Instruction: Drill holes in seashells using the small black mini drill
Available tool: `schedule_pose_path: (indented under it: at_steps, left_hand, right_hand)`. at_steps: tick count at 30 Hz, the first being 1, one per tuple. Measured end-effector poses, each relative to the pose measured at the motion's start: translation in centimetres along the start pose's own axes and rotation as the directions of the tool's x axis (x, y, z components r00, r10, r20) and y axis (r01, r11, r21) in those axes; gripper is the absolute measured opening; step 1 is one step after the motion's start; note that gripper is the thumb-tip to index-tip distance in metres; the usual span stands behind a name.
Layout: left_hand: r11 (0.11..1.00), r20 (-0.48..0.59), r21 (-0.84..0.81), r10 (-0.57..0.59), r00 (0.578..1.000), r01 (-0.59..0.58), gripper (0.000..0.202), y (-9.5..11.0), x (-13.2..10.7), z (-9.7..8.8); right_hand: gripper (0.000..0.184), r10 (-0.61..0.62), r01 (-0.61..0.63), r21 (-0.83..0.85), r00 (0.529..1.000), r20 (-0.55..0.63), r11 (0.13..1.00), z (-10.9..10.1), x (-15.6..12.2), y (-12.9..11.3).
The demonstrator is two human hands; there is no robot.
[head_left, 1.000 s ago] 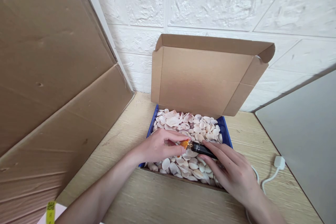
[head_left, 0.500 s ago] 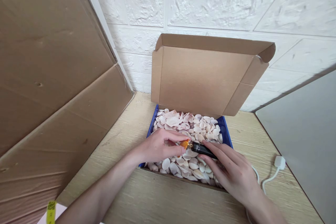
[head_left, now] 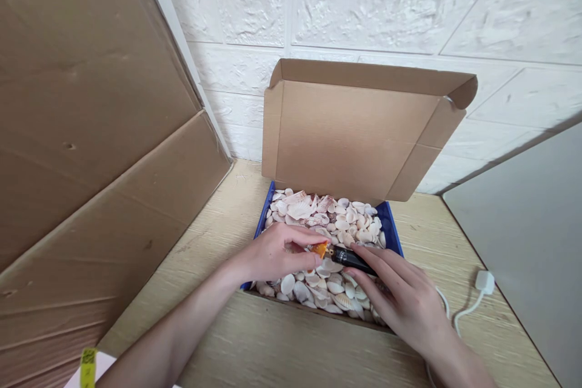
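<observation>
Two hands work over the open box of seashells (head_left: 391, 225); left hand (head_left: 273, 256) pinches an orange shell (head_left: 320, 249) at box centre; right hand (head_left: 404, 300) grips a black pen-like tool (head_left: 353, 260), tip touching it; likely needs a steady pinch.

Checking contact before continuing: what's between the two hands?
In the head view, an orange shell pinched by the left hand, and the black tool held by the right hand, tip at the shell.

We hold the small orange shell fragment (head_left: 321, 249) just above the blue box of seashells (head_left: 391, 225), with the slim black cylindrical tool (head_left: 353, 259) lying near-horizontal, tip against it.
</observation>
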State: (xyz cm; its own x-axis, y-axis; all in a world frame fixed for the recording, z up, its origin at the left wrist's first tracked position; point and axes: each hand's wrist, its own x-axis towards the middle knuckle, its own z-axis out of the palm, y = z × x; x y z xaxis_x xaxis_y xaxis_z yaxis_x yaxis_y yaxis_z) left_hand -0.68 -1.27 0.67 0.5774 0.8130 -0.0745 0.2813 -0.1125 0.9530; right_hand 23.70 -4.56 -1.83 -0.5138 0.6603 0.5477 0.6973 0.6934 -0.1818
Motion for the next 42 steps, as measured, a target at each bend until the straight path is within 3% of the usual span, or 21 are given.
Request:
schedule_pose_path:
  at_steps: [42]
  left_hand:
    - [0.999, -0.012, -0.029, 0.037, 0.999, -0.037, 0.035, 0.20, -0.02, -0.06]
  right_hand:
    - [0.031, 0.005, -0.005, 0.005, 1.000, 0.008, 1.000, -0.10, 0.20, -0.04]
